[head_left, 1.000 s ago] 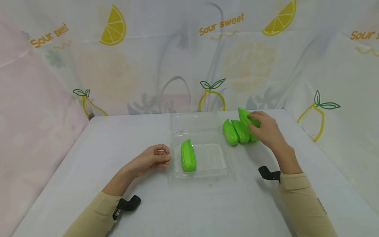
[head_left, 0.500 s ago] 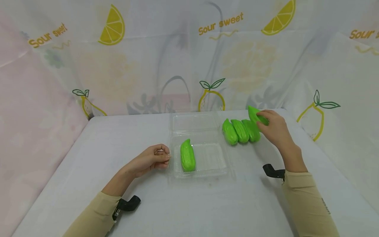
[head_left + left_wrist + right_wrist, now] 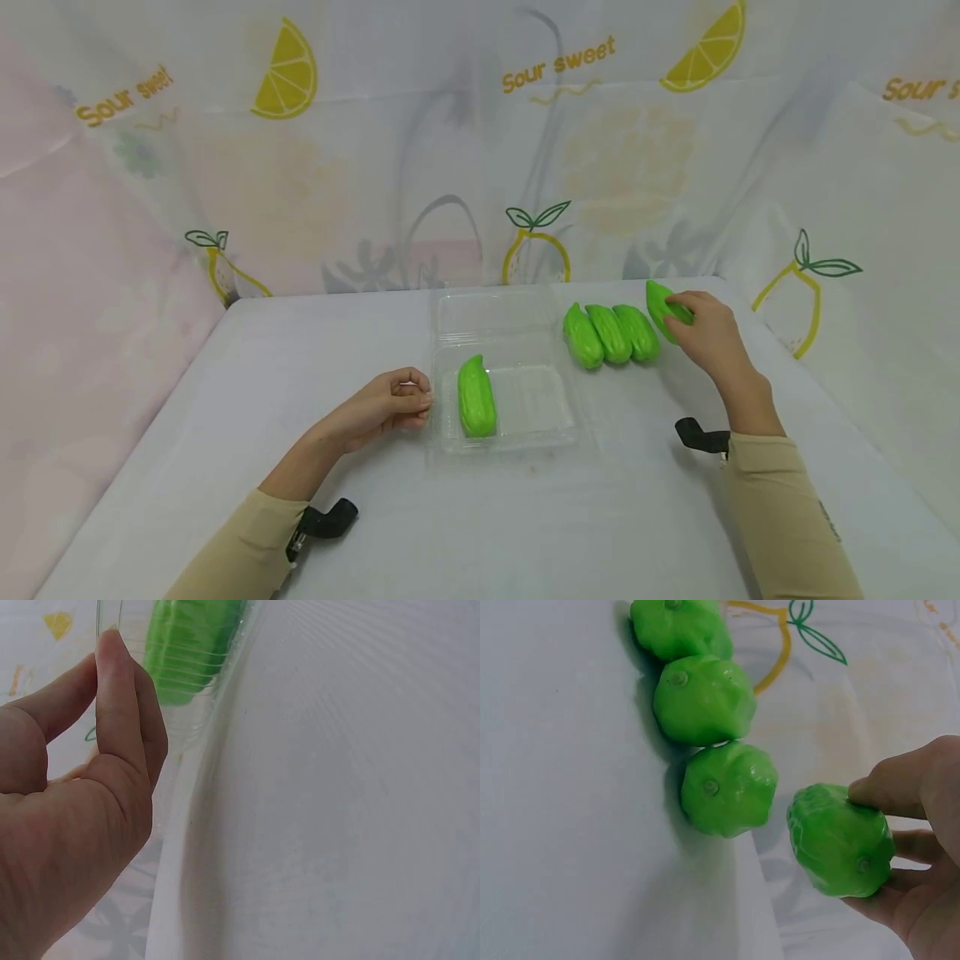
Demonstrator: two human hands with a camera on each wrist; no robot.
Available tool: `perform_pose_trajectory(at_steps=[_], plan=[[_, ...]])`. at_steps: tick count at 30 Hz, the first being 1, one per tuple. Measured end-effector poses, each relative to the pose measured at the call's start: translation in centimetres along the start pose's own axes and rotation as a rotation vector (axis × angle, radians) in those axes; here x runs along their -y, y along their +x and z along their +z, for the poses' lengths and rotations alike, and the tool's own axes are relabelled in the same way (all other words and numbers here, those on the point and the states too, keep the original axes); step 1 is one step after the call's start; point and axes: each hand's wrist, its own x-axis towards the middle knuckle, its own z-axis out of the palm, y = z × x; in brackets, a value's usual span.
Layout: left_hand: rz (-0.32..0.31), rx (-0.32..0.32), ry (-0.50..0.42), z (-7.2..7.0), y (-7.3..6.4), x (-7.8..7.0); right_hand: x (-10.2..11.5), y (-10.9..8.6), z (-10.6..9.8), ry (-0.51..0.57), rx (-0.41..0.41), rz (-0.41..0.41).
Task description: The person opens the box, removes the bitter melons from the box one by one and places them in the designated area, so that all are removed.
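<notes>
My right hand [image 3: 708,333] grips a green bitter melon [image 3: 660,312] at the back right. In the right wrist view that bitter melon [image 3: 840,840] sits between thumb and fingers, apart from the row beside it. The row is three more bitter melons [image 3: 611,333], side by side on the table. My left hand [image 3: 386,404] pinches the left rim of a clear plastic clamshell box [image 3: 532,400]; the left wrist view shows thumb and fingertips meeting on the rim [image 3: 109,616]. Inside the box, at its left, lies one bitter melon [image 3: 476,398]. The box's lid [image 3: 491,312] lies folded back.
A white cloth covers the table [image 3: 510,525]. Behind it hangs a curtain [image 3: 420,167] printed with lemons, which also runs along both sides. A black wrist camera [image 3: 330,521] sits on the left forearm, another wrist camera [image 3: 701,436] on the right.
My right hand has moved right with the gripped bitter melon, from over the row to beside its right end. The left hand and the box have stayed in place.
</notes>
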Motion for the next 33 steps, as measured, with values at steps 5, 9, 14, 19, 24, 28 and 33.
perform_pose_trajectory(at_steps=[5, 9, 14, 19, 24, 28, 33], plan=[[0.001, 0.006, -0.006, 0.1, 0.1, -0.1, -1.0, -0.2, 0.3, 0.002, 0.02, 0.026], [0.003, 0.008, -0.005, 0.0, 0.2, -0.2, -1.5, -0.2, 0.6, 0.006, 0.031, 0.027], [-0.001, 0.003, 0.001, 0.0, 0.2, -0.2, -1.9, 0.0, 1.3, 0.009, 0.041, 0.018], [-0.001, -0.005, -0.001, 0.0, 0.2, -0.1, -2.3, 0.1, 1.9, 0.024, 0.022, 0.02], [-0.001, -0.008, -0.006, 0.1, 0.0, -0.1, -2.6, 0.1, 2.4, 0.043, 0.012, 0.036], [-0.004, -0.012, -0.006, 0.1, 0.0, -0.1, -2.7, 0.0, 2.5, 0.058, 0.043, 0.068], [-0.007, -0.017, -0.003, 0.1, 0.0, -0.1, -2.5, 0.0, 2.5, 0.055, 0.082, 0.103]])
